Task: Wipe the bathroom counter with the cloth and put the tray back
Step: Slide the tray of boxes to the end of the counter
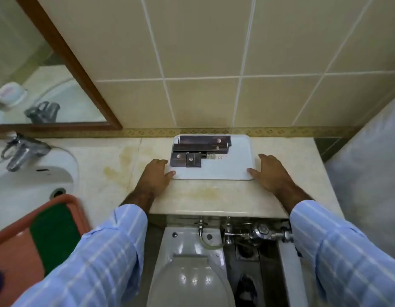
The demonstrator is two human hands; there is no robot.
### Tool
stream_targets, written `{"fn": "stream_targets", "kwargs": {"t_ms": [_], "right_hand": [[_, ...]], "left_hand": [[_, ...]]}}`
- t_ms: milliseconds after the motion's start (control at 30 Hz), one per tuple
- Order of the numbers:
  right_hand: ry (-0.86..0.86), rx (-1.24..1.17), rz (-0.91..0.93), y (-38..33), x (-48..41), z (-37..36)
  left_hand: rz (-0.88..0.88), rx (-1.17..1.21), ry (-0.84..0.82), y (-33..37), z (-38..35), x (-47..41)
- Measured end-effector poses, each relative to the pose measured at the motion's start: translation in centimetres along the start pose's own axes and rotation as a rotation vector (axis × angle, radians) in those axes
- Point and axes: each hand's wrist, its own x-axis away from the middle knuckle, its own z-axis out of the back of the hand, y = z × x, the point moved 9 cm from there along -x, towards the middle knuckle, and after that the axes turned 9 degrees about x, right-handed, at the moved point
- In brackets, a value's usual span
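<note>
Bathroom: sink w/ tap, toilet, tiled wall, mirror.

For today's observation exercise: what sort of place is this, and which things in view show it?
A bathroom, perhaps a hotel's. A toilet stands below the counter, a washbasin with a tap sits at its left, and a white tray of boxed toiletries lies on it.

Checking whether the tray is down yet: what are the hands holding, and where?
The tray lies flat on the counter; the left hand and right hand touch its near corners with their thumbs. Whether they grip it cannot be told.
</note>
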Motion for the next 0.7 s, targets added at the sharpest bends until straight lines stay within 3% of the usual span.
{"fn": "stream_targets", "kwargs": {"t_ms": [233,367,600,700], "right_hand": [[0.141,-0.175,-0.113,0.8,-2.7,0.0],[0.071,-0.159,-0.131,1.1,-4.1,0.0],[0.082,-0.307,-0.204,4.2,0.1,2.4],[0.067,-0.450,-0.334,7.9,4.4,2.1]], "left_hand": [[0.176,0.154,0.223,-1.8,-0.2,-0.9],[0.298,0.298,0.264,-2.7,-0.3,-1.2],[0.211,0.366,0.264,0.7,0.3,0.3],[0.120,0.367,0.209,3.8,-0.6,-0.5]]}}
